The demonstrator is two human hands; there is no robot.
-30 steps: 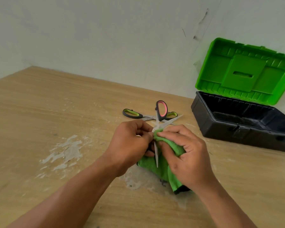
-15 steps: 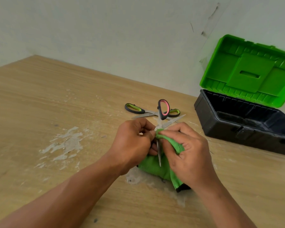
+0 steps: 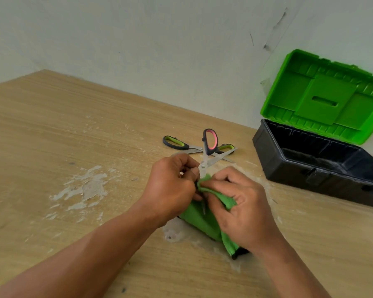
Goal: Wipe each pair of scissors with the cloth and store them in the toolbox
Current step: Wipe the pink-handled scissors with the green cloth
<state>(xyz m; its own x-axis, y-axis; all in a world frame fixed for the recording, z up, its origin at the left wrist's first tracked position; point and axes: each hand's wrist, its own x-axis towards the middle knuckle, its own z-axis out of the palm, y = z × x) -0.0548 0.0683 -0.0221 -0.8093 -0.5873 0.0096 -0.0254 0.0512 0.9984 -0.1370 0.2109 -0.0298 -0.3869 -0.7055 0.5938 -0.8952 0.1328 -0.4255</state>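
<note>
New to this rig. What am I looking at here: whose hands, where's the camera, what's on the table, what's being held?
There is no machine here: a person works with two bare hands. The one camera sits on the person's head and looks forward and down, so both forearms come in from the bottom of the picture.

The left hand holds a pair of scissors with a pink-lined handle, blades spread open and handle pointing away. The right hand pinches a green cloth against one blade, wiping it.

On the wooden table, behind the hands, lies a second pair, the green-handled scissors, also open. To the right stands a black toolbox with its green lid raised against the wall. Nothing shows in the part of its inside that the camera sees. Pale worn patches mark the tabletop.
</note>
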